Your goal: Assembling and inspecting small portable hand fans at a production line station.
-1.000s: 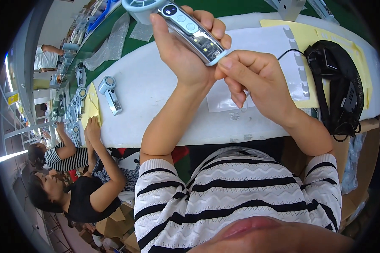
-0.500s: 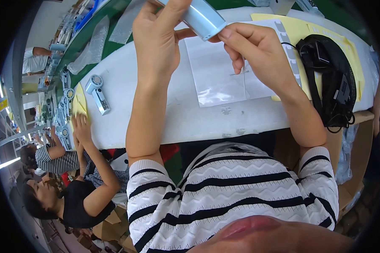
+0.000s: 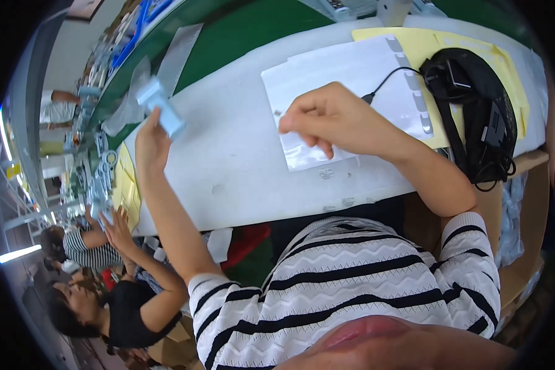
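Note:
My left hand [image 3: 153, 147] is raised over the left part of the work table, closed around a light blue handheld fan [image 3: 174, 126]. Motion smears the fan, and its far end tilts toward the table's back edge. Above a white sheet in a clear sleeve [image 3: 302, 157], my right hand [image 3: 336, 120] has its thumb and forefinger drawn together and the other fingers curled. Whether anything small sits between those fingertips cannot be made out. Beside the back of that hand is the black plug [image 3: 368, 98] of a thin cable, partly covered by the hand.
At the right, a black mesh bag [image 3: 475, 117] with cords lies on yellow paper [image 3: 517, 92]. Clear plastic wrap [image 3: 179, 52] is at the back left. A co-worker's hand [image 3: 118, 231] is at the left edge, near more fans [image 3: 108, 161]. An open cardboard box [image 3: 527, 209] stands at right.
My left hand has swung left and down with a light blue fan. My right hand has come away and moved left and lower. The fan lying at the table's left is no longer seen there.

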{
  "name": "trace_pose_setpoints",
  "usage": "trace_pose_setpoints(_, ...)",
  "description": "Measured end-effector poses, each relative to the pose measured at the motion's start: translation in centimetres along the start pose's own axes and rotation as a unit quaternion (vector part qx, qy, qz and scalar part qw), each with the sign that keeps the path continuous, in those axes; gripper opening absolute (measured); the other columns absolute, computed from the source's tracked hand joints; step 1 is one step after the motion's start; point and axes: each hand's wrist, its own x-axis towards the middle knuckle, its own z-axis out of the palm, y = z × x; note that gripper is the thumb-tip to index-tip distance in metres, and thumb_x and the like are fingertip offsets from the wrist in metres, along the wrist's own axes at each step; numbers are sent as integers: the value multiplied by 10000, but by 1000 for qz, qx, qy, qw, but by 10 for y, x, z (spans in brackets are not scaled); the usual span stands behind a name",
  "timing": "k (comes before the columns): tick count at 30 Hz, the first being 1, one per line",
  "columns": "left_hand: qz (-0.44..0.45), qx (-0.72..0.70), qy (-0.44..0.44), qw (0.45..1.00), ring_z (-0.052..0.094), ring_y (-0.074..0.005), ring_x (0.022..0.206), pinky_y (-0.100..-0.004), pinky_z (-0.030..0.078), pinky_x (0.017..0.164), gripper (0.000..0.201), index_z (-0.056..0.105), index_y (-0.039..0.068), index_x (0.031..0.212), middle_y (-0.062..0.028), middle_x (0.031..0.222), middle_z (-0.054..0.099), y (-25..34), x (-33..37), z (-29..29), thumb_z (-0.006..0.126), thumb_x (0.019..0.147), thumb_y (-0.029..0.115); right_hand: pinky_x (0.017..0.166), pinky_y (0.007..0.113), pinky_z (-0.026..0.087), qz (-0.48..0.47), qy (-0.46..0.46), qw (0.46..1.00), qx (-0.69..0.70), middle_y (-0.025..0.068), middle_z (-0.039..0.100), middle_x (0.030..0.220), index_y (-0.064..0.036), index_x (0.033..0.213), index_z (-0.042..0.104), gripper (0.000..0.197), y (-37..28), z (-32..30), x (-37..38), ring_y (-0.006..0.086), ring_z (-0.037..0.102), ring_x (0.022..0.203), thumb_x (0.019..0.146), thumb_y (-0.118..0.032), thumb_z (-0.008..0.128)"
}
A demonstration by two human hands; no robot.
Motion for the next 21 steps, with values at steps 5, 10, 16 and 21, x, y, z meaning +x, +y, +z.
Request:
trace_pose_setpoints(5, -63, 418, 90, 902, 586, -200, 685, -278, 487, 644, 364, 679, -47, 870, -121, 749, 621, -3, -1, -57, 673, 839, 316, 371, 181, 329, 70, -130, 983, 112, 20, 528, 564, 35, 884, 684, 195, -6, -7, -3, 53, 373, 409, 900, -131, 582)
trace_pose_setpoints(10, 208, 727, 189, 626, 620, -315, 702, -392, 495, 666, 559, 703, -9, 886, -145, 792, 685, 48, 24, 17, 623, 799, 537, 373, 179, 357, 132, -188, 945, 234, 27, 544, 582, 56, 891, 674, 211, -5, -8, 2, 59, 404, 412, 907, -139, 596)
trace_pose_setpoints(16, 101, 453, -161, 871, 569, -264, 429, -330, 504, 412, 431, 600, -94, 779, -181, 602, 588, -1, 67, 314, 609, 872, 327, 389, 180, 381, 87, -151, 969, 177, 30, 540, 590, 52, 894, 675, 228, 3, -19, 3, 61, 405, 422, 915, -156, 583)
trace_pose_setpoints(21, 384, 300, -224, 844, 668, -270, 682, -340, 541, 538, 388, 649, -62, 948, -202, 854, 666, -59, 185, 262, 596, 850, 310, 406, 185, 396, -47, -87, 991, 93, 29, 535, 588, 46, 887, 677, 236, -4, -6, 10, 65, 406, 428, 921, -160, 566)
